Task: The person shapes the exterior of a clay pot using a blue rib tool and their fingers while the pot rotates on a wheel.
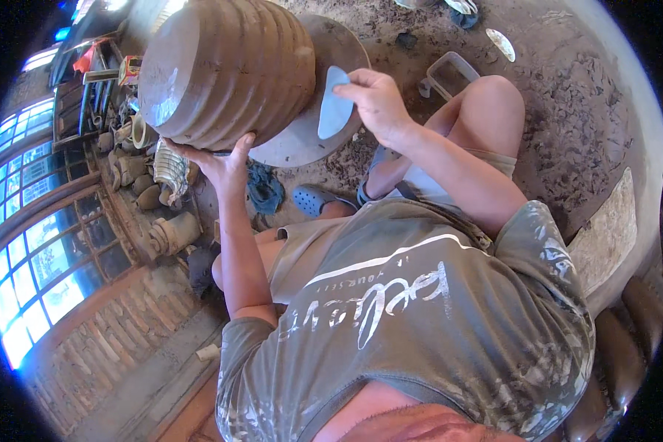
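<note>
A large brown clay pot (pixel 250 70) with ridged rings round its wall stands on a round wheel head (pixel 346 48) in front of me, at the upper left. My left hand (pixel 225 163) rests against the near side of the pot, fingers stretched along it and thumb raised; the fingertips are partly hidden. A light blue, half-moon pottery rib (pixel 334 110) is pinched between the thumb and fingers of my right hand (pixel 378 103). The rib stands just right of the pot, over the wheel head, apparently apart from the clay wall.
A clear plastic tub (pixel 451 74) lies by my right knee. Clay scraps (pixel 578 140) cover the floor at the right. A dark cloth (pixel 264 188) lies below the wheel head. Several pots and jars (pixel 147 195) stand by the windows (pixel 40 258) at left.
</note>
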The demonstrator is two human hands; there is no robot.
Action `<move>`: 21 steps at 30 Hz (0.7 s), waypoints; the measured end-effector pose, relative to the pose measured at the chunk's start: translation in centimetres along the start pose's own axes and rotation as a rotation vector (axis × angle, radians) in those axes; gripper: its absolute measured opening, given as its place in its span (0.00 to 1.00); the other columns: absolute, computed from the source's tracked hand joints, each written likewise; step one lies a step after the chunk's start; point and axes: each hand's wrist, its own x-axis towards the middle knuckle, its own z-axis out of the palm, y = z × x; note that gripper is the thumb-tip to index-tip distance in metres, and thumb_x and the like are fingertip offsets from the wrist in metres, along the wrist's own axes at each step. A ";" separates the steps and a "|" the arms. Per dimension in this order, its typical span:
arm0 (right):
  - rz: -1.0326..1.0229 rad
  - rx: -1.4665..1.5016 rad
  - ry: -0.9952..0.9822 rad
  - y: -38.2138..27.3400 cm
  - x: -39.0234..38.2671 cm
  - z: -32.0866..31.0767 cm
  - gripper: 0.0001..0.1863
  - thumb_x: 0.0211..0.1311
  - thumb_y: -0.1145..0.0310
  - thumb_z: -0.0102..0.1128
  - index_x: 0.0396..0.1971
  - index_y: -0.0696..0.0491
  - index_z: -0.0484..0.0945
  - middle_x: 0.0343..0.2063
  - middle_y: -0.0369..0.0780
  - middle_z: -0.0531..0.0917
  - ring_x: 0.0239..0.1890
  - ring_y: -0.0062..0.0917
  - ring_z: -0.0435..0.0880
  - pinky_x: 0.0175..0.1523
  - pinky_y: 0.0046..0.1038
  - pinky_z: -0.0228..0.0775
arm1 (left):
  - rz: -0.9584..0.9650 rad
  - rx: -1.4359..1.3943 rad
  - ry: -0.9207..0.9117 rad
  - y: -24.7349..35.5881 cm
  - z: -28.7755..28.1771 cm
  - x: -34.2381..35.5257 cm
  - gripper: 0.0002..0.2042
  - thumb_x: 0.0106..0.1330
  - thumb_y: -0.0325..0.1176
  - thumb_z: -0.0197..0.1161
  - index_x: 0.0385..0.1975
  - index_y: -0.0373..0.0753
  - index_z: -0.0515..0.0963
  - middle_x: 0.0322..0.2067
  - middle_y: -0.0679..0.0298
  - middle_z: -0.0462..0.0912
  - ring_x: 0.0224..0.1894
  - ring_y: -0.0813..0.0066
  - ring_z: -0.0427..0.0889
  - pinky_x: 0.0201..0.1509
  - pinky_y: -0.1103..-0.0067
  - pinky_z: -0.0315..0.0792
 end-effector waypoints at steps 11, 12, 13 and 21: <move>0.012 -0.145 -0.004 0.5 0.0 3.6 0.07 0.67 0.75 0.70 0.38 0.64 0.85 0.33 0.40 0.89 0.33 0.19 0.85 0.39 0.24 0.76 | 0.052 -0.002 -0.028 -1.0 -0.6 0.3 0.78 0.46 0.40 0.89 0.80 0.43 0.20 0.80 0.46 0.41 0.81 0.52 0.50 0.84 0.56 0.48; 0.011 -0.145 -0.009 0.4 0.1 3.7 0.07 0.67 0.75 0.70 0.38 0.64 0.85 0.33 0.40 0.89 0.33 0.18 0.85 0.39 0.24 0.76 | 0.048 -0.018 -0.023 -1.1 -0.6 0.3 0.78 0.46 0.40 0.89 0.80 0.43 0.20 0.80 0.46 0.41 0.81 0.52 0.50 0.84 0.56 0.48; 0.015 -0.134 -0.021 0.3 0.2 3.8 0.06 0.67 0.75 0.70 0.38 0.64 0.85 0.32 0.40 0.89 0.33 0.19 0.85 0.39 0.24 0.76 | 0.043 -0.034 -0.019 -1.1 -0.5 0.3 0.78 0.46 0.40 0.90 0.80 0.43 0.20 0.79 0.46 0.41 0.80 0.52 0.50 0.84 0.56 0.48; 0.134 0.064 -0.076 -1.3 0.0 4.4 0.07 0.70 0.72 0.69 0.40 0.61 0.86 0.35 0.41 0.90 0.35 0.24 0.89 0.40 0.26 0.80 | 0.050 -0.065 0.009 -1.1 -0.5 0.4 0.81 0.41 0.49 0.92 0.80 0.38 0.23 0.78 0.44 0.43 0.80 0.51 0.52 0.84 0.58 0.49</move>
